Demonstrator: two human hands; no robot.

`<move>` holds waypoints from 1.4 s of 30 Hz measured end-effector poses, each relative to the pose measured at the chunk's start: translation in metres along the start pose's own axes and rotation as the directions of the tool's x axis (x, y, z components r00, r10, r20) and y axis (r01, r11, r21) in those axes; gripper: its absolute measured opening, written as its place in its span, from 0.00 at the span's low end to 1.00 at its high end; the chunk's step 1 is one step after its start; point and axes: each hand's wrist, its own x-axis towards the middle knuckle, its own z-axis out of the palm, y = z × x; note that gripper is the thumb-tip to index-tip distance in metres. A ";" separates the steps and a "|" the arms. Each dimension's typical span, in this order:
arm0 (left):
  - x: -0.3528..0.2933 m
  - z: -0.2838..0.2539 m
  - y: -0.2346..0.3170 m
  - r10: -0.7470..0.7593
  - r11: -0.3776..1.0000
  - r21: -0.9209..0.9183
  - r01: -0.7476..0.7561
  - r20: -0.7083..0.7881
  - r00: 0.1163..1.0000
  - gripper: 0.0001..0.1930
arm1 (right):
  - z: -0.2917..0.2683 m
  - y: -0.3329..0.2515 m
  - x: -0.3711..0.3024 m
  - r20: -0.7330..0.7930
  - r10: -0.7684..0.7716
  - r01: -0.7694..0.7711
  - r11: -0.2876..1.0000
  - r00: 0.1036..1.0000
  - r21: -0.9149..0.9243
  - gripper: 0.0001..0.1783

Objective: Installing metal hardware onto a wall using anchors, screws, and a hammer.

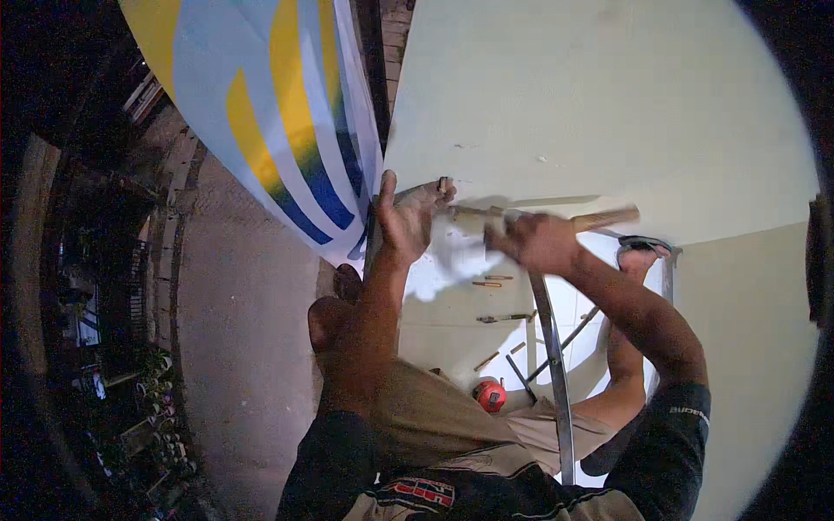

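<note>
My right hand [547, 243] is wrapped round the wooden handle [610, 217] of what looks like a hammer. Motion smears this hand and the tool. The tool's other end [476, 211] points left, toward my left hand [408, 215]. That hand is raised near the cream wall [591, 104], thumb up. At its fingertips is a small, short, wood-coloured piece [444, 184], too small to name surely. Small chipped marks [543, 160] show on the wall just beyond.
A metal bar [554, 365] runs upward between my arms. Below lie a red tape measure [490, 395], a dark slim tool [504, 319] and several short rods [493, 282]. A banner [261, 113] with yellow and blue stripes hangs at left, above pavement [243, 347].
</note>
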 end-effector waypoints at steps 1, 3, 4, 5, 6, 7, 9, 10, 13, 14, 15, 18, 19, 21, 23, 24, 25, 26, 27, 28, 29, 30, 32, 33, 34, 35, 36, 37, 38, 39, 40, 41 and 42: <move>0.002 -0.004 -0.002 0.038 0.999 0.010 -0.039 0.070 0.997 0.49 | 0.003 0.007 0.007 -0.019 0.180 -0.178 0.982 0.984 0.070 0.26; 0.003 -0.011 -0.002 0.026 0.998 0.050 -0.031 0.092 0.995 0.49 | 0.008 0.000 0.003 -0.022 0.175 -0.173 0.983 0.984 0.065 0.25; 0.003 -0.014 -0.002 0.010 0.996 0.089 -0.020 0.118 0.993 0.49 | 0.008 -0.002 0.001 -0.026 0.170 -0.168 0.983 0.985 0.067 0.25; 0.002 -0.012 -0.001 0.008 0.996 0.087 -0.019 0.119 0.993 0.49 | 0.000 -0.003 -0.001 -0.066 0.050 -0.046 0.997 0.997 0.064 0.24; 0.001 -0.010 0.000 -0.007 0.999 0.040 0.004 0.072 0.997 0.49 | -0.004 -0.003 -0.002 -0.106 -0.071 0.078 0.995 0.992 0.057 0.23; -0.001 -0.008 0.001 -0.024 1.000 -0.007 0.024 0.025 0.999 0.50 | -0.004 -0.003 -0.002 -0.105 -0.071 0.077 0.995 0.992 0.057 0.23; -0.003 0.001 -0.001 -0.010 0.999 0.036 0.010 0.000 1.000 0.49 | -0.001 0.001 -0.005 -0.132 -0.178 0.180 0.984 0.975 0.008 0.22; -0.003 0.005 -0.002 0.009 0.997 0.080 -0.006 -0.030 1.000 0.49 | 0.004 0.007 -0.006 -0.151 -0.082 0.079 0.997 0.985 -0.023 0.22; -0.004 0.003 -0.001 0.026 0.999 0.042 -0.025 -0.006 1.000 0.49 | -0.001 0.011 0.007 0.065 0.182 -0.188 0.978 0.981 0.089 0.23; -0.004 0.004 -0.001 0.027 0.999 0.041 -0.027 -0.006 1.000 0.49 | 0.000 0.011 0.004 0.065 0.181 -0.186 0.978 0.981 0.089 0.23; -0.004 0.004 -0.001 0.014 0.998 0.069 -0.014 -0.009 1.000 0.49 | 0.004 0.009 -0.002 -0.051 0.056 -0.051 0.995 0.997 0.091 0.22; -0.004 -0.002 0.002 -0.008 0.998 0.069 0.009 -0.006 1.000 0.48 | -0.001 0.007 0.001 -0.116 -0.126 0.135 0.988 0.985 0.072 0.22; -0.004 -0.005 0.003 -0.017 0.999 0.040 0.017 0.002 1.000 0.48 | -0.004 0.007 0.004 -0.064 -0.182 0.186 0.980 0.981 0.068 0.22; -0.001 0.003 -0.002 0.049 0.993 0.110 -0.047 -0.013 0.999 0.48 | 0.001 0.011 0.010 0.002 0.144 -0.144 0.989 0.990 0.045 0.22; 0.000 -0.001 -0.001 0.128 0.975 0.185 -0.121 -0.029 0.991 0.48 | 0.001 0.015 0.008 0.014 0.122 -0.123 0.989 0.992 0.085 0.23; 0.000 -0.009 0.001 0.099 0.965 0.245 -0.097 0.004 0.995 0.47 | 0.001 0.015 0.007 0.009 0.116 -0.116 0.989 0.993 0.086 0.23; 0.000 -0.016 0.003 0.068 0.950 0.305 -0.075 0.034 0.997 0.47 | 0.001 0.012 0.006 -0.093 0.023 -0.015 0.996 0.995 0.091 0.23; 0.001 -0.011 0.002 0.063 0.951 0.301 -0.072 0.037 0.997 0.47 | 0.003 0.011 0.001 -0.184 -0.060 0.076 0.993 0.981 0.085 0.24; 0.001 -0.006 0.000 0.030 0.966 0.258 -0.022 -0.030 0.999 0.47 | 0.007 0.013 -0.003 -0.178 -0.056 0.072 0.994 0.982 0.084 0.24; 0.002 -0.001 -0.002 -0.007 0.977 0.211 0.027 -0.095 0.995 0.47 | 0.011 0.015 -0.007 -0.163 -0.081 0.092 0.994 0.983 0.058 0.24; 0.002 -0.004 -0.001 -0.005 0.977 0.212 0.026 -0.099 0.995 0.47 | 0.008 0.013 -0.003 -0.157 -0.111 0.119 0.992 0.981 0.037 0.24; 0.002 -0.006 -0.001 0.031 0.975 0.221 -0.020 -0.044 0.999 0.47 | -0.002 0.010 0.002 0.007 0.082 -0.082 0.996 0.997 0.020 0.24; 0.004 -0.012 -0.001 0.068 0.971 0.230 -0.068 0.010 0.998 0.47 | 0.004 0.008 0.007 -0.032 0.089 -0.086 0.994 0.996 0.074 0.23; 0.007 -0.016 -0.002 0.100 0.969 0.229 -0.096 -0.005 0.995 0.47 | 0.006 0.008 0.009 -0.069 0.098 -0.088 0.988 0.993 0.124 0.23; 0.008 -0.020 -0.002 0.133 0.965 0.229 -0.125 -0.021 0.991 0.46 | 0.006 0.005 0.009 -0.073 0.096 -0.086 0.988 0.993 0.126 0.23; 0.006 -0.015 -0.003 0.128 0.967 0.226 -0.121 -0.020 0.992 0.46 | 0.007 0.002 0.004 -0.113 0.002 0.012 0.991 0.994 0.131 0.22; 0.003 -0.011 -0.003 0.080 0.973 0.223 -0.062 -0.074 0.994 0.46 | 0.007 0.001 0.001 -0.154 -0.091 0.111 0.985 0.984 0.133 0.22; 0.002 -0.006 -0.003 0.031 0.976 0.217 -0.003 -0.128 0.991 0.46 | 0.008 0.004 0.001 -0.149 -0.088 0.108 0.985 0.985 0.133 0.22; 0.002 -0.004 -0.004 0.031 0.976 0.218 -0.002 -0.130 0.991 0.46 | 0.005 0.007 0.006 -0.061 0.066 -0.059 0.992 0.996 0.113 0.21; 0.006 0.000 -0.007 0.122 0.976 0.190 -0.103 -0.091 0.988 0.46 | 0.004 0.010 0.010 0.024 0.222 -0.223 0.972 0.975 0.078 0.20; 0.007 0.003 -0.008 0.212 0.967 0.158 -0.201 -0.055 0.976 0.46 | 0.009 0.013 0.007 0.002 0.197 -0.196 0.977 0.980 0.079 0.19; 0.008 -0.002 -0.009 0.213 0.966 0.158 -0.202 -0.055 0.975 0.46 | 0.013 0.013 0.004 0.001 0.196 -0.195 0.978 0.981 0.079 0.19; 0.009 -0.009 -0.008 0.175 0.959 0.228 -0.169 -0.010 0.984 0.43 | 0.015 0.012 -0.001 -0.055 0.116 -0.109 0.988 0.992 0.110 0.23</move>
